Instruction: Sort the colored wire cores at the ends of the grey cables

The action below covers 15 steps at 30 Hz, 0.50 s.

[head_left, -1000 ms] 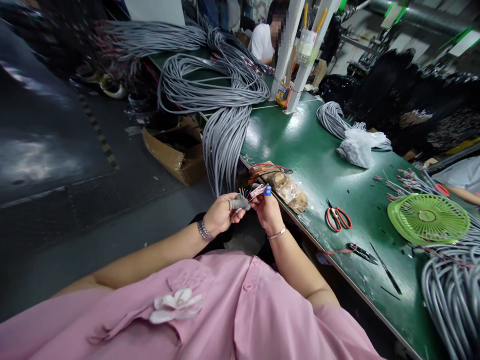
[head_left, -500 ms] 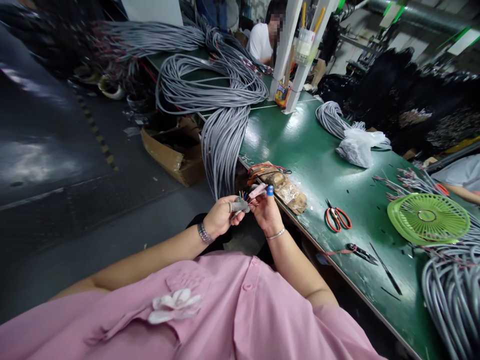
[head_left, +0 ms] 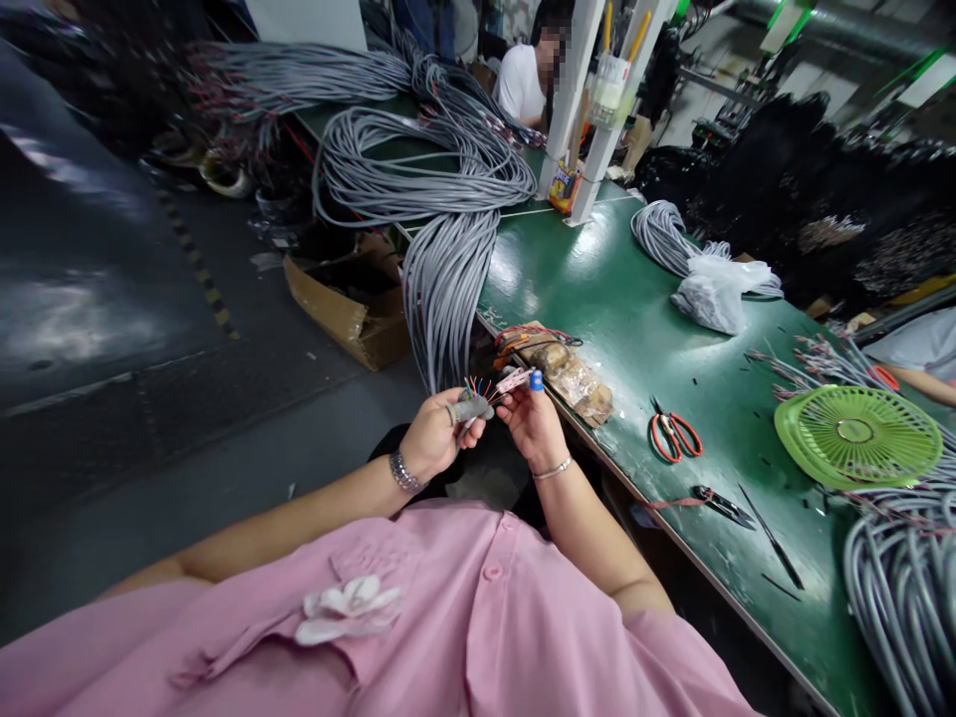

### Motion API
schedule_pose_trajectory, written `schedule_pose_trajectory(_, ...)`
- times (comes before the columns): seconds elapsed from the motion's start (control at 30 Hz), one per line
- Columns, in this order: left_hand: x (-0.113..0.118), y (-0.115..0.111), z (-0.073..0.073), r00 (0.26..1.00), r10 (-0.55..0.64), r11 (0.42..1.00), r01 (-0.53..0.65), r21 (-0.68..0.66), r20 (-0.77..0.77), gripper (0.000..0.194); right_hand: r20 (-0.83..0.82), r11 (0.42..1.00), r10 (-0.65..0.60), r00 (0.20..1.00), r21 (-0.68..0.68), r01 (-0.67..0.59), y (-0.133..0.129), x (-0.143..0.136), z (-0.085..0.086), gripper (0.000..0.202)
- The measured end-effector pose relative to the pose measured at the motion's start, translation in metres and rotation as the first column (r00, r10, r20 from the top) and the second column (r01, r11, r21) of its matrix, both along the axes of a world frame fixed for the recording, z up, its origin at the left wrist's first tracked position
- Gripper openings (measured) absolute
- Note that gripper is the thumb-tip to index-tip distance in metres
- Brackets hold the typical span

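Observation:
My left hand (head_left: 439,436) is closed round the end of a grey cable (head_left: 470,408). Thin coloured wires (head_left: 482,388), among them red, blue and green, fan out of the stripped cable toward my other hand. My right hand (head_left: 535,428), with blue wrapping on the thumb tip, is closed on a small pale pink piece (head_left: 513,380). At least one wire reaches toward these fingers; whether it is attached to the piece is too small to tell. Both hands are close together, just off the table's near edge.
On the green table (head_left: 597,269) lie a taped cardboard piece (head_left: 575,373), red-handled scissors (head_left: 674,436), snips (head_left: 723,506), a thin dark tool (head_left: 773,543) and a green basket (head_left: 858,433). Grey cable coils (head_left: 448,269) hang over its edge above an open carton (head_left: 348,309). A co-worker (head_left: 519,85) sits behind.
My hands have drawn slightly apart, and the coloured wires spread more widely from the cable end. The left hand has shifted a little to the left. Tools on the table stay put.

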<state>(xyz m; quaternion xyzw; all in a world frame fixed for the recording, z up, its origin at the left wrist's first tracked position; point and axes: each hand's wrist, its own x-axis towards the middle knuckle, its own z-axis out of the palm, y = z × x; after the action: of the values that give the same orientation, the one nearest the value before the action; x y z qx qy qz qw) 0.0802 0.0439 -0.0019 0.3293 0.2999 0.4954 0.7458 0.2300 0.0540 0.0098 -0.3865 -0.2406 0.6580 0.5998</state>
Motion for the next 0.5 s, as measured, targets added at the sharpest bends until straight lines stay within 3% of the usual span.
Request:
schedule_pose_trajectory(0.3,0.0077,0.0054,-0.0059,1.0,-0.013,0.998,0.014,-0.06,0.019,0.014,-0.069,0.999,-0.017,0.997,0.035,0.02,0.0048,-0.0027,-0.0003,0.025)
schedule_pose_trajectory(0.5,0.0078,0.0045,-0.0052,1.0,-0.031,0.998,0.031,-0.058,-0.004,0.015,-0.095,0.999,-0.002,0.996,0.043,0.006,0.0027,-0.0037,-0.0011,0.031)
